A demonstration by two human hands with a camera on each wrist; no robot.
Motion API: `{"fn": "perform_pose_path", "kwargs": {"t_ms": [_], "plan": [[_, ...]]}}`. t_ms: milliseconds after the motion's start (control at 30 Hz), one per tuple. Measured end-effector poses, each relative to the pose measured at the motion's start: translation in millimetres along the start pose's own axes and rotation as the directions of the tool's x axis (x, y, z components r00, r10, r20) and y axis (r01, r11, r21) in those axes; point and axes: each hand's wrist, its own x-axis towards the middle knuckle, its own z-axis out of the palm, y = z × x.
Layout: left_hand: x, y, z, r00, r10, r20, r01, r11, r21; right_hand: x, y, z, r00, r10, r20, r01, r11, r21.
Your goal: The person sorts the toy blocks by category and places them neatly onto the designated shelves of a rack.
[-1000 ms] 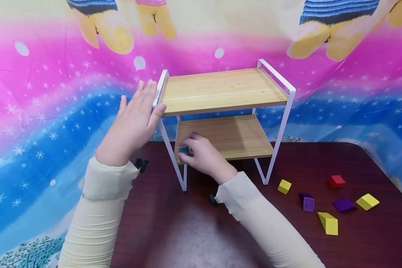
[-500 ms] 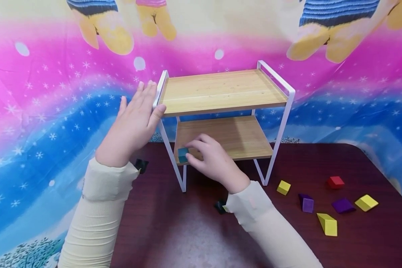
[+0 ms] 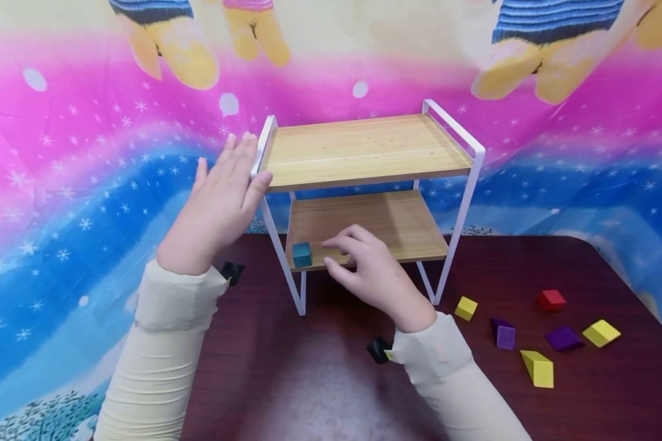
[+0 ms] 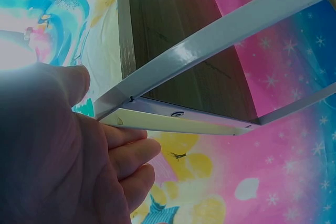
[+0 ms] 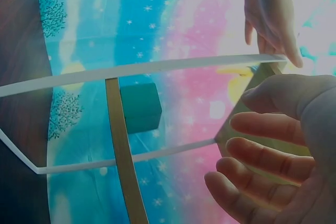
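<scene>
A small two-tier shelf [image 3: 364, 147] with wooden boards and a white metal frame stands on the table. On its lower board, near the front left corner, sits a teal cube [image 3: 302, 255]; the cube [image 5: 140, 107] shows beside the board's edge in the right wrist view. My left hand [image 3: 212, 205] rests with straight fingers against the upper left side of the frame. Just right of the cube, apart from it, my right hand [image 3: 372, 269] hovers before the lower board, fingers loosely bent and holding nothing. Its spread fingers [image 5: 268, 158] show in the right wrist view.
Right of the shelf, loose blocks lie on the dark red table [image 3: 287, 380]: a red block [image 3: 552, 300], several yellow ones including a small yellow block [image 3: 466, 309], and purple ones such as a purple block [image 3: 564, 338]. A colourful printed cloth [image 3: 88, 153] hangs behind.
My right hand has let go of the teal cube on the lower board and drawn back to the right. The left hand has stayed against the frame.
</scene>
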Motion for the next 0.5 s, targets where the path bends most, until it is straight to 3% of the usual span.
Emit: {"fn": "perform_pose_path", "kwargs": {"t_ms": [500], "plan": [[-0.8,-2.3,0.7,1.000,0.003,-0.003,-0.003,1.000,-0.001,-18.4,7.1,-19.4,0.997,0.065,-0.037,-0.066,0.998,-0.016]]}}
